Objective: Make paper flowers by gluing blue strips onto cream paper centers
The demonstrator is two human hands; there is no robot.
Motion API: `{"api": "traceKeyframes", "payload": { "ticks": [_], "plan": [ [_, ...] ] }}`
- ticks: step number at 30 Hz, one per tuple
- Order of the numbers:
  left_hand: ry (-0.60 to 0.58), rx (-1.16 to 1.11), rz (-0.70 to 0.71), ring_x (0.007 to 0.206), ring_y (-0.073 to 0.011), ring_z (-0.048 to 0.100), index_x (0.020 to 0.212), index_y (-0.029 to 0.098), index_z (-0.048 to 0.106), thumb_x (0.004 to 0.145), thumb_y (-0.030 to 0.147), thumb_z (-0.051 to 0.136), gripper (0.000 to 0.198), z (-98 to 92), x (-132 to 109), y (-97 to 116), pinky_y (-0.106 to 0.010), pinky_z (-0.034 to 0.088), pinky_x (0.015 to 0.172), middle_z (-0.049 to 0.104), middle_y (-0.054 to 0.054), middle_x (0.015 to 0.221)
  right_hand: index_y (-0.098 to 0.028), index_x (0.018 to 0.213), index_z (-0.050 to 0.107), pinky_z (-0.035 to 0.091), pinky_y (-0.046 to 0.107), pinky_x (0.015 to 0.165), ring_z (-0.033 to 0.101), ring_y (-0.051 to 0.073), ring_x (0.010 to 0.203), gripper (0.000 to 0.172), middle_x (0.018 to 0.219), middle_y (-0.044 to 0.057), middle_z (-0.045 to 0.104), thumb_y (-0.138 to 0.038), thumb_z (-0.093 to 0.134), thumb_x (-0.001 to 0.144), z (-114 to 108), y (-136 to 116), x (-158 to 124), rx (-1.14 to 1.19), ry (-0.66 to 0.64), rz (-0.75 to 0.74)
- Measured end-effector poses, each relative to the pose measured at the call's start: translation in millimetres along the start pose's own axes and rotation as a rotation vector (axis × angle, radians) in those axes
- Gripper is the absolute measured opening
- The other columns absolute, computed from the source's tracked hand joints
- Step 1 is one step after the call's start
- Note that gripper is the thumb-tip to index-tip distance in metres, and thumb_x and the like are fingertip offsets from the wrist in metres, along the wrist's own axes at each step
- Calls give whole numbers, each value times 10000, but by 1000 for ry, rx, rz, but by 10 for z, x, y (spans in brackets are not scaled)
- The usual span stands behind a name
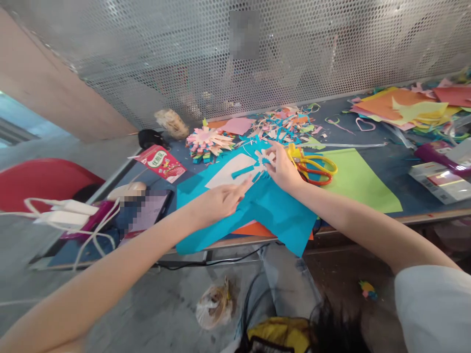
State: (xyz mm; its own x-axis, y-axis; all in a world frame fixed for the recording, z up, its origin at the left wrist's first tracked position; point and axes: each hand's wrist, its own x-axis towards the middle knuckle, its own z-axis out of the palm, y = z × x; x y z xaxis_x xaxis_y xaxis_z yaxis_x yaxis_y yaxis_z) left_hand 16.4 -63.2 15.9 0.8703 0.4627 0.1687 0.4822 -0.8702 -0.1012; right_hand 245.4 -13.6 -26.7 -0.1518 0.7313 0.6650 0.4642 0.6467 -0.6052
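A large blue sheet of paper (283,211) lies at the table's front edge, with a white paper piece (235,169) on top. My right hand (283,169) has its fingers bent around a pale paper piece with a jagged, cut edge (265,157). Close by on the left, my left hand (224,200) rests on the papers, index finger stretched toward the same cut edge. A narrow blue paper strip (243,172) lies across the white piece. Yellow-handled and orange-handled scissors (318,169) sit just right of my right hand.
Behind lie a fringed paper bundle (208,142) and a heap of paper scraps (287,122). A green sheet (360,181) is at right, near stacked coloured papers (405,105). At left are a red drink carton (160,163), a phone (150,211) and white cables (88,215).
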Motion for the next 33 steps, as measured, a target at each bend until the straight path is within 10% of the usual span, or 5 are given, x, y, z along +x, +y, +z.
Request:
{"api": "traceKeyframes", "payload": {
  "ticks": [5,33],
  "plan": [
    [55,-313,-179,850,-125,659,1436,181,-206,897,194,451,851,-68,85,154,-239,514,775,700,-37,954,-160,1315,301,481,416,922,546,211,1069,572,1095,125,545,-112,482,775,-2,41,-11,-12,21,-15],
    [-216,-121,-80,759,-128,636,1429,63,-171,896,125,326,732,-54,417,181,-212,481,696,680,-57,901,-237,1339,290,474,419,947,538,208,1103,624,1137,95,534,-113,482,759,-22,6,-4,-11,-6,58]
  ]
}}
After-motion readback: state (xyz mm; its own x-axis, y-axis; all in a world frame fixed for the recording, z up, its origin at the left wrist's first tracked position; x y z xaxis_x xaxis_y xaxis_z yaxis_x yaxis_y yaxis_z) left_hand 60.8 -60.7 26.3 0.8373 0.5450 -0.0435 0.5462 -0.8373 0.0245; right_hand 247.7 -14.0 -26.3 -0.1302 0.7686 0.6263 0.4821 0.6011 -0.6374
